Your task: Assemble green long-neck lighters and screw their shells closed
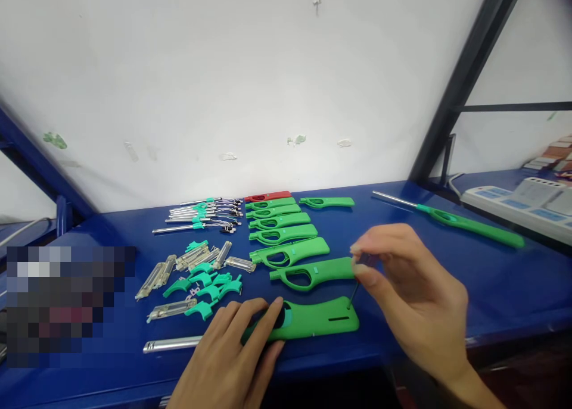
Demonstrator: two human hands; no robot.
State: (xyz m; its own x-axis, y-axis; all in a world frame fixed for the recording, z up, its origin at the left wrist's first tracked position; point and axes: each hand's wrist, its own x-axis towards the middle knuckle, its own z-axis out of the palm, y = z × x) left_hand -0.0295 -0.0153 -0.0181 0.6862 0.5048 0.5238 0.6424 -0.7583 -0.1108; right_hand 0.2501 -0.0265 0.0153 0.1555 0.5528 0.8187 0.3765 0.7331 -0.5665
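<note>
A green long-necked gas lighter (317,319) with a silver metal tube lies near the front edge of the blue table. My left hand (235,352) rests across its trigger end, with fingers closed over the body and holding it down. Between the pinched thumb and fingers of my right hand (415,296) is a small screwdriver (354,293); my fingers mostly hide its handle. Its thin shaft slants down to a hole near the lighter's wide end. Just behind lies a green lighter shell (330,269) without a tube.
Several more green shells (286,234) and a red one (270,196) line up behind. To the left are metal tubes with wires (192,212), clear fuel tanks (172,309) and teal triggers (217,287). Another lighter (473,227) and a white power strip (513,206) lie right.
</note>
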